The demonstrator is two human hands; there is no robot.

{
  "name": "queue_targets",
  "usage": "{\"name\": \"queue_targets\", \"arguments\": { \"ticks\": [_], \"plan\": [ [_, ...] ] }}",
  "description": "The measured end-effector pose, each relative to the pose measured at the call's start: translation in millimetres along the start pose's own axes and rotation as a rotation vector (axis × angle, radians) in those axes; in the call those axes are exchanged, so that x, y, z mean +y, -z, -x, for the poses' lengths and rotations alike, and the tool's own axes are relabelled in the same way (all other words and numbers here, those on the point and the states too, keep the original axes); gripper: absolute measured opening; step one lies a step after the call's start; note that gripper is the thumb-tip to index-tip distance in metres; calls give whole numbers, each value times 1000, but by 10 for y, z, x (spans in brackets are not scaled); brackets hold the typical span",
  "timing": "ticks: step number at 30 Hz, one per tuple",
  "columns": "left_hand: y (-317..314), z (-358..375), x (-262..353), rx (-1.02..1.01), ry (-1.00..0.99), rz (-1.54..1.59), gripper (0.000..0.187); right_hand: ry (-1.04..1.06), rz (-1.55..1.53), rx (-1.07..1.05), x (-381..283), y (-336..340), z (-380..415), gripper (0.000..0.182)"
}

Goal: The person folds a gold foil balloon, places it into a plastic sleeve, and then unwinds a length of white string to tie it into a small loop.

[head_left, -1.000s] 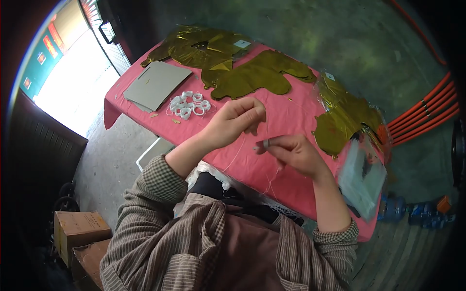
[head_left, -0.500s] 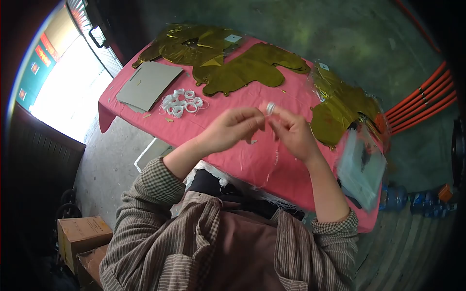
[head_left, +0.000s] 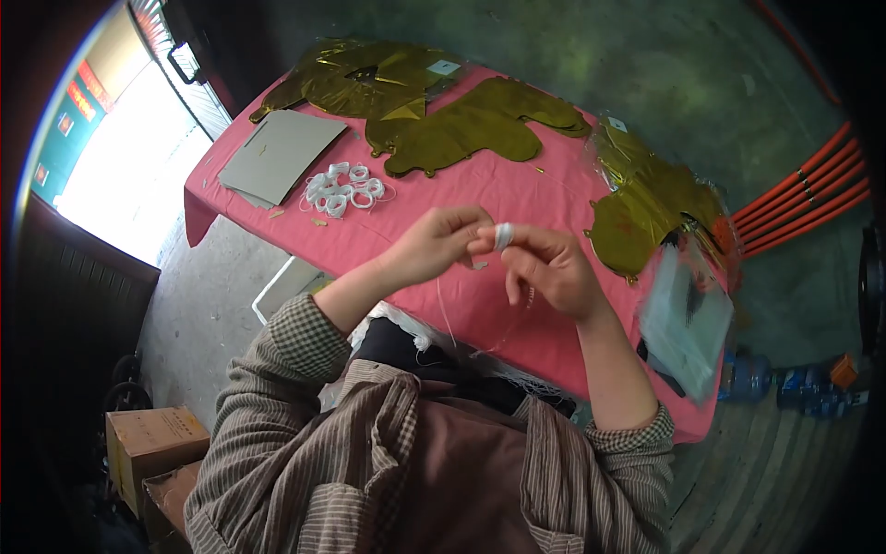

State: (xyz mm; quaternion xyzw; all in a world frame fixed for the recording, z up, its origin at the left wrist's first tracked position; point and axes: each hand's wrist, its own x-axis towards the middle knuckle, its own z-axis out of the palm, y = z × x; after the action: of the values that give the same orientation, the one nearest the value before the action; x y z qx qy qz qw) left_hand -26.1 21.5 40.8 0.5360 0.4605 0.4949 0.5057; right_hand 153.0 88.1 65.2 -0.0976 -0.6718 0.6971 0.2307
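A small coil of white string (head_left: 503, 236) is wrapped round the index finger of my right hand (head_left: 552, 270), whose other fingers are curled. My left hand (head_left: 436, 247) is closed in a pinch at the tip of that finger. One loose strand (head_left: 445, 314) hangs below my left hand, and another hangs under my right. Both hands are above the pink cloth. Beyond them lies a pile of similar white string coils (head_left: 343, 189).
On the pink tablecloth (head_left: 415, 208) lie grey cardboard sheets (head_left: 281, 157), flat gold foil balloons (head_left: 461, 134), more wrapped gold foil (head_left: 646, 198) and a stack of clear plastic bags (head_left: 688, 314). Cardboard boxes (head_left: 157, 434) stand on the floor at left, water bottles (head_left: 746, 377) at right.
My right index finger has straightened toward the left, bringing the coil next to my left fingertips. A strand now hangs below my left hand.
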Motion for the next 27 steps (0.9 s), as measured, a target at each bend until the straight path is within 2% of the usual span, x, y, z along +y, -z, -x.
{"name": "queue_targets", "arguments": {
  "ticks": [1,3,5,7,8,9,11,14,18,22,24,26,27],
  "plan": [
    [-15,26,-1,-53,104,-4,22,0,-3,3,15,7,-26,28],
    [-44,58,0,-87,77,-17,22,78,264,202,80,31,-54,29],
    [-36,61,19,-116,43,-27,22,38,258,246,194,76,-19,27],
    [12,60,44,-20,-11,-30,22,-312,404,-23,216,133,23,25],
    [42,39,-1,34,-42,-73,21,-306,231,-76,211,104,38,25],
    [46,34,-51,37,-42,-74,21,-305,230,-79,204,81,33,25],
    [31,21,-141,72,10,-22,20,-72,-63,-70,197,50,24,25],
    [-44,72,-239,-14,48,41,22,-14,-41,35,209,61,6,28],
    [-97,100,-295,8,80,10,22,-14,-3,94,219,33,7,31],
    [-122,128,-167,12,74,-96,18,-50,230,180,266,0,2,29],
    [-113,126,-128,131,-215,-539,13,-96,319,199,262,-7,12,27],
    [-54,123,-27,106,-265,-622,11,-245,387,82,248,5,20,21],
    [-33,124,10,81,-316,-704,10,-245,386,82,246,9,24,21]
  ]
}}
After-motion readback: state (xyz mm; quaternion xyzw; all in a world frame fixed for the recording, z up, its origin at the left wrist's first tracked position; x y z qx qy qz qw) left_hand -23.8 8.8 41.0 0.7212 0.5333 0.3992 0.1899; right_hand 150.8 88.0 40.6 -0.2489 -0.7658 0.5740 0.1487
